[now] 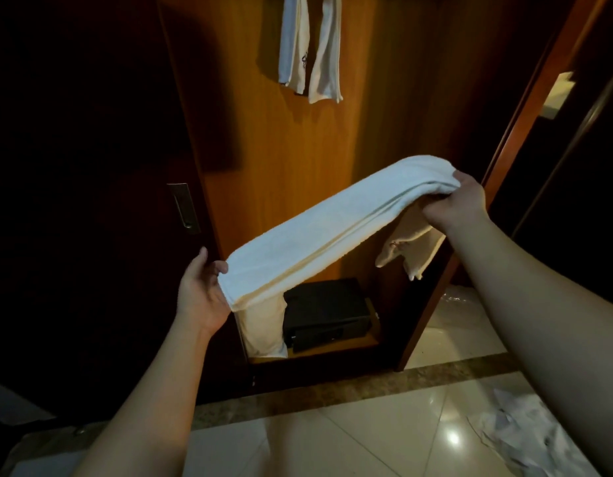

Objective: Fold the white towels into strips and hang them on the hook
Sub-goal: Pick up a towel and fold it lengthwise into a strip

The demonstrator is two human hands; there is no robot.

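The right hand (458,203) grips one end of a white towel (332,228), fingers curled round the cloth, held high. The left hand (203,290) holds the lower end, thumb on top and palm beneath. The towel stretches between them as a folded strip, its loose ends drooping past each hand. Behind stands a wooden wardrobe (298,139); hanging towels (312,53) dangle above, a black safe (327,313) sits below.

A black safe (327,313) sits on the bottom shelf of an open wooden wardrobe (281,160), a metal pull (184,208) on its dark sliding door to the left, crumpled paper (525,438) on glossy floor tiles (384,432) to the right.
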